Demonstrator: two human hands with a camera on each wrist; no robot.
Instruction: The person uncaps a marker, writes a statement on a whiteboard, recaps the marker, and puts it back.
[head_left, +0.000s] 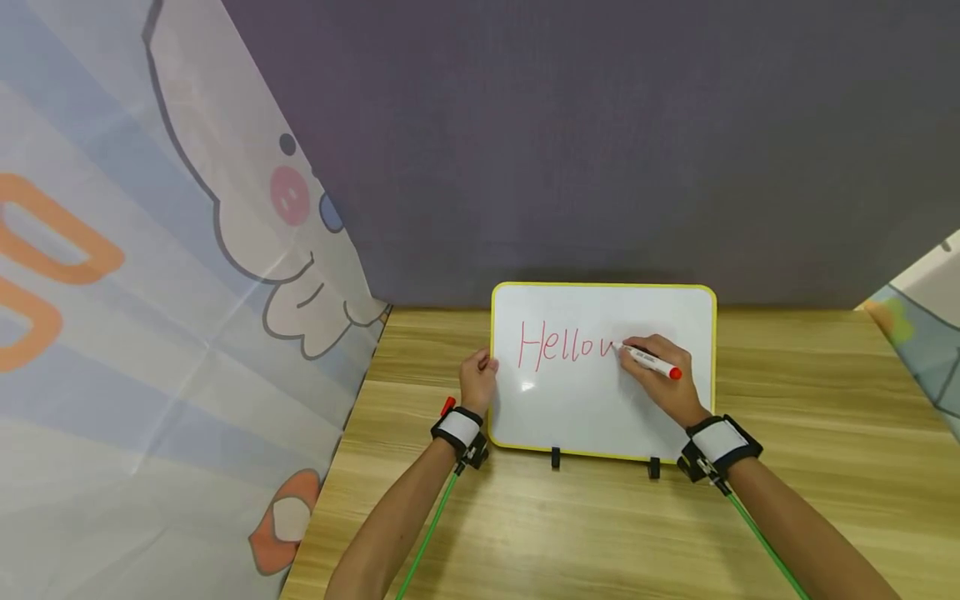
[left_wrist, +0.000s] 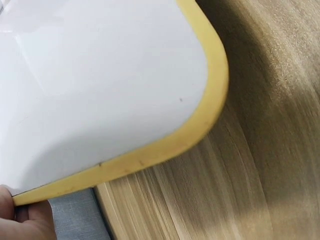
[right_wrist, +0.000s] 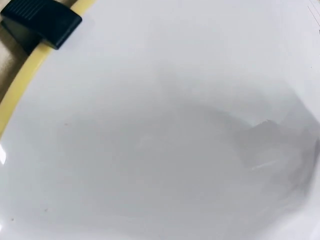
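Note:
A whiteboard [head_left: 570, 408] with a yellow rim stands on the table, red writing "Hello" and part of another letter across its upper half. The right hand [head_left: 663, 383] pinches a white marker [head_left: 651, 362] with a red end, its tip on the board just after the last stroke. At the board's left edge, the left hand [head_left: 477, 383] grips the rim. In the left wrist view the left hand [left_wrist: 27, 222] pinches the yellow rim [left_wrist: 120, 167]. The right wrist view shows the board's surface [right_wrist: 150, 140] with a shadow; the right hand is not visible there.
Two black feet [head_left: 556, 457] hold the board's lower edge on the wooden table [head_left: 570, 525]. A red cap-like piece [head_left: 447, 406] shows beside the left wrist. Behind stands a dark grey partition [head_left: 570, 150]; a cartoon-printed sheet [head_left: 187, 333] hangs at the left.

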